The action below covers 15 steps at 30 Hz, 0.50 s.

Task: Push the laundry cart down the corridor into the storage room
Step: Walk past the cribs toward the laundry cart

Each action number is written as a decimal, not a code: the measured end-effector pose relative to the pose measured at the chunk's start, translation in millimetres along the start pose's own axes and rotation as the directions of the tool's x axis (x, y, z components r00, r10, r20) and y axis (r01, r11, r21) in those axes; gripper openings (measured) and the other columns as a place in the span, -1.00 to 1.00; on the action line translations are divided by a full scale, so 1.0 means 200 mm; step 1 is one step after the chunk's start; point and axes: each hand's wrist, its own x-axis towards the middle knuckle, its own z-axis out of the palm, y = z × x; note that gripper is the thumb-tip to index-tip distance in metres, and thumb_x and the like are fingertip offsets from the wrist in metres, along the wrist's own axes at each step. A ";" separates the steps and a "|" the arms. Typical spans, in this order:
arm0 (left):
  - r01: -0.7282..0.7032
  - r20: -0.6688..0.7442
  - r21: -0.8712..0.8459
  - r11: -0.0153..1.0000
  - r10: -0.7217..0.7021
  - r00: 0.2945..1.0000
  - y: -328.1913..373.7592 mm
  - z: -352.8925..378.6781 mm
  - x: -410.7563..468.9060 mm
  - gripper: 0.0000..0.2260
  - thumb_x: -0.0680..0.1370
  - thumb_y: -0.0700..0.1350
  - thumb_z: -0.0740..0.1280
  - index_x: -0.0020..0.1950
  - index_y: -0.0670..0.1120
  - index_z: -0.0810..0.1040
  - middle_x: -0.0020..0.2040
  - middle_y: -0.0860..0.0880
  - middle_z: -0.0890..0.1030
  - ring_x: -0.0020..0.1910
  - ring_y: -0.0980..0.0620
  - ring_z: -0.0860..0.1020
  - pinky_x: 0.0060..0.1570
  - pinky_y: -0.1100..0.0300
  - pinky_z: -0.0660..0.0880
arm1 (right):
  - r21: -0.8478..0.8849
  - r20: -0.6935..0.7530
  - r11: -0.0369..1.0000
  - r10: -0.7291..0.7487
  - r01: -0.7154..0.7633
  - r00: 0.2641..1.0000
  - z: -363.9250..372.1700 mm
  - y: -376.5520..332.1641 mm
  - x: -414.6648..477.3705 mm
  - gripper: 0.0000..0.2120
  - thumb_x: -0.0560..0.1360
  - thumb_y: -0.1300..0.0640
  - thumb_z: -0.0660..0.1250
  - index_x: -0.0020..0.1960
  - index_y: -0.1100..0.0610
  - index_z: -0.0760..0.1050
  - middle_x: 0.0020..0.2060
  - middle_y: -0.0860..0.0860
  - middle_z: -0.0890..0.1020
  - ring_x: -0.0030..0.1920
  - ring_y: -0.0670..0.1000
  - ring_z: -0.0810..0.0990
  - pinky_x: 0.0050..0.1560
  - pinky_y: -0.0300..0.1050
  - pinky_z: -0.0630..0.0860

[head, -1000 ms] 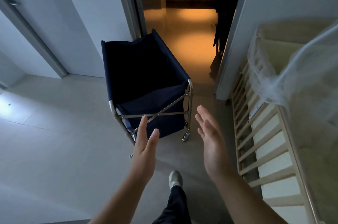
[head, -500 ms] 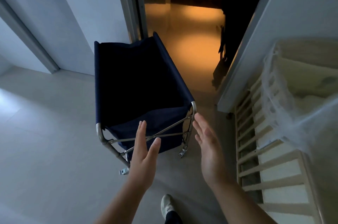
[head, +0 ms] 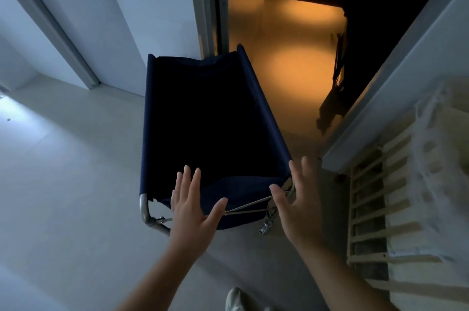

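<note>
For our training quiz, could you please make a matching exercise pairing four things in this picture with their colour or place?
Things:
1. cart
2. shoe
3. slatted rack
4. floor past the doorway

Descriptions:
A. lit orange
B. navy blue fabric
C. bottom edge, between the forearms
D. far right, beside the wall

Pairs: 1-B; 2-C; 3-D; 4-A

Slatted wooden frame (head: 375,211): pale, at the right, just beside the white wall's corner.
Mesh netting (head: 436,158): white, draped over the frame.
Floor (head: 63,183): pale grey tiles, with a bright patch at the left edge.
Shoe (head: 234,298): white, at the bottom edge.
</note>
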 end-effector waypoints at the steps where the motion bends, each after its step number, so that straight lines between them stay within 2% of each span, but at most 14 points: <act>1: -0.001 0.012 0.087 0.996 0.000 1.000 -0.07 0.00 0.05 -0.25 0.47 0.46 0.08 0.57 0.16 0.00 0.61 0.07 -0.06 0.55 0.14 -0.22 0.48 0.00 -0.12 | -0.101 0.000 0.995 -0.012 0.012 1.000 0.02 0.04 0.06 -0.28 0.46 -0.51 0.00 0.55 -0.27 0.03 0.57 -0.29 -0.12 0.57 -0.22 -0.15 0.52 -0.06 0.01; 4: 0.032 0.060 0.373 0.927 -0.058 0.997 -0.33 -0.01 0.20 -0.20 0.46 0.46 0.05 0.59 0.09 -0.02 0.61 -0.03 -0.12 0.55 0.03 -0.29 0.49 -0.04 -0.18 | -0.344 0.096 0.930 -0.100 0.127 0.990 0.09 0.15 0.26 -0.20 0.47 -0.48 -0.04 0.57 -0.07 0.13 0.62 -0.02 -0.03 0.60 0.00 -0.11 0.55 0.10 -0.05; 8: 0.075 0.081 0.591 0.803 -0.152 0.985 -0.64 -0.02 0.39 -0.23 0.50 0.34 0.18 0.59 0.03 0.02 0.60 -0.17 -0.09 0.57 -0.15 -0.18 0.48 -0.19 -0.07 | -0.533 0.310 0.805 -0.101 0.261 0.945 0.20 0.34 0.52 -0.20 0.49 -0.46 -0.07 0.59 -0.03 0.10 0.62 0.05 -0.08 0.61 0.11 -0.13 0.52 0.09 -0.17; 11: 0.144 0.029 0.659 0.738 -0.217 0.976 -0.85 -0.04 0.48 -0.24 0.51 0.30 0.22 0.58 -0.01 0.03 0.59 -0.22 -0.05 0.56 -0.22 -0.10 0.46 -0.24 -0.02 | -0.619 0.346 0.739 -0.049 0.267 0.937 0.28 0.50 0.68 -0.21 0.52 -0.45 -0.07 0.60 -0.01 0.07 0.62 0.07 -0.10 0.60 0.13 -0.14 0.52 0.15 -0.15; 15: 0.213 0.001 0.686 0.696 -0.294 0.956 -1.03 -0.02 0.55 -0.27 0.52 0.30 0.21 0.56 -0.02 0.09 0.58 -0.25 0.00 0.55 -0.27 -0.02 0.41 -0.27 0.10 | -0.624 0.350 0.753 0.029 0.210 0.936 0.40 0.66 0.82 -0.22 0.52 -0.43 -0.03 0.60 -0.03 0.04 0.62 0.04 -0.12 0.60 0.11 -0.15 0.53 0.16 -0.11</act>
